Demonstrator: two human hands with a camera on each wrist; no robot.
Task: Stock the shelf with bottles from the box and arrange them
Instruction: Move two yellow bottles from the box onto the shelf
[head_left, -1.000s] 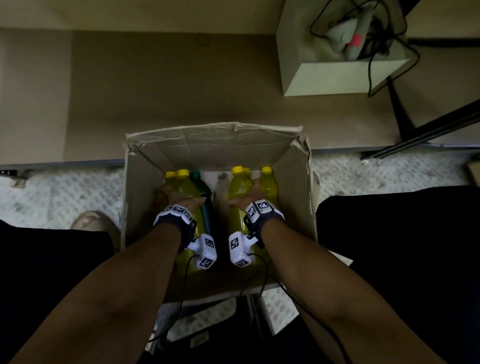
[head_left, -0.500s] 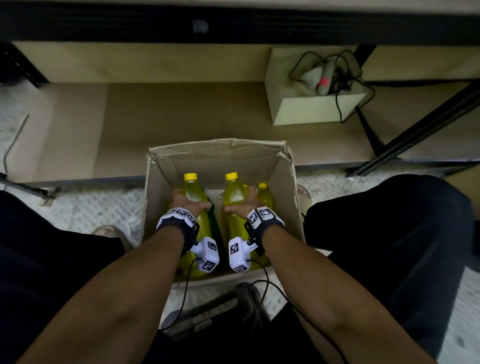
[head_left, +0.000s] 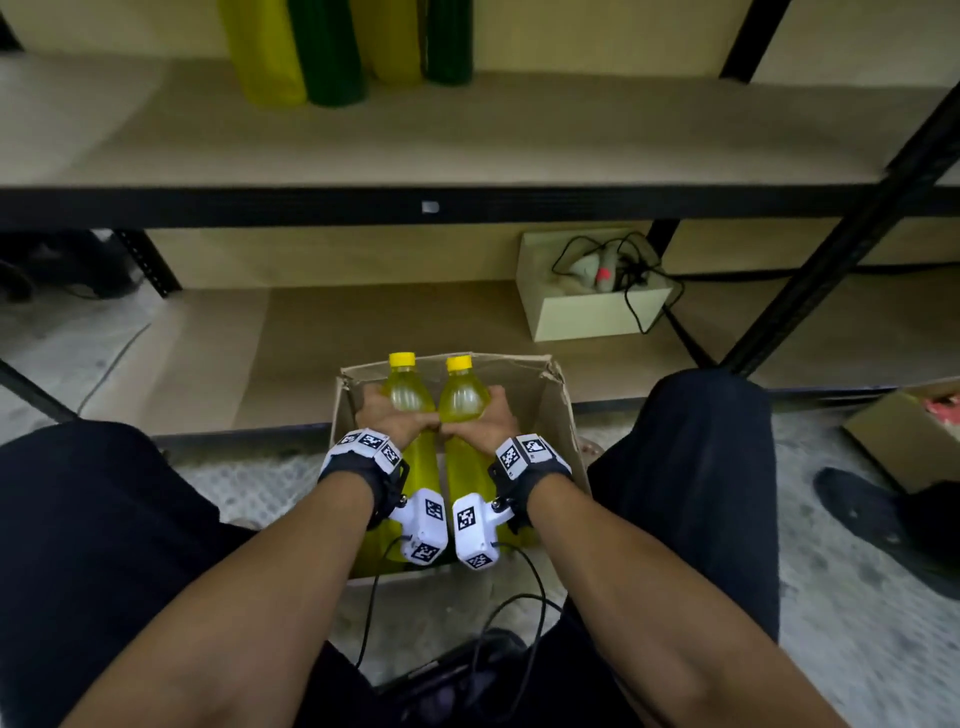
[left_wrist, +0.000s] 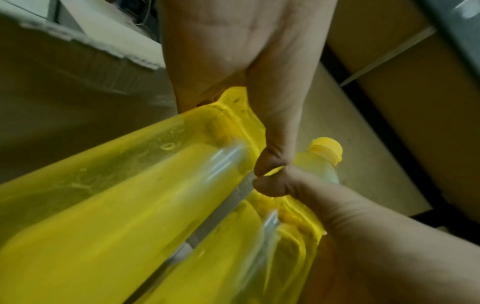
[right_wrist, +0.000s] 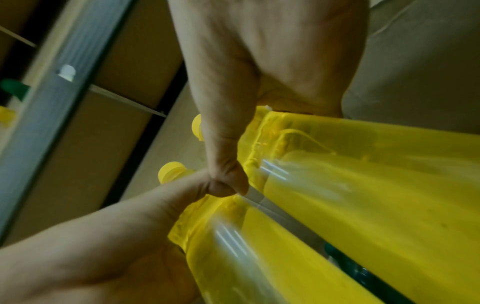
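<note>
Two yellow bottles are coming up out of the box (head_left: 558, 402), one in each hand; the left hand (head_left: 390, 420) is wrapped round the shoulder of the left bottle (head_left: 408, 397), and the right hand (head_left: 487, 420) is wrapped the same way round the right bottle (head_left: 464, 397); both grips are closed on the bottles, thumbs touching in the middle, as the wrist views show. Each grip sits high, just under the neck, so the yellow caps stand clear above the fingers while the long bodies hang below the hands, their lower ends down inside the box. To do this lift well, I would say, keep the bottles upright and side by side until their bases clear the cardboard rim; with so much weight hanging under each grip, a swing could knock a base against the box wall. The shelf board (head_left: 467, 150) above has bare room in front of the row of yellow and green bottles (head_left: 332, 52) at its back left; setting these two down beside that row looks the sensible aim.
</note>
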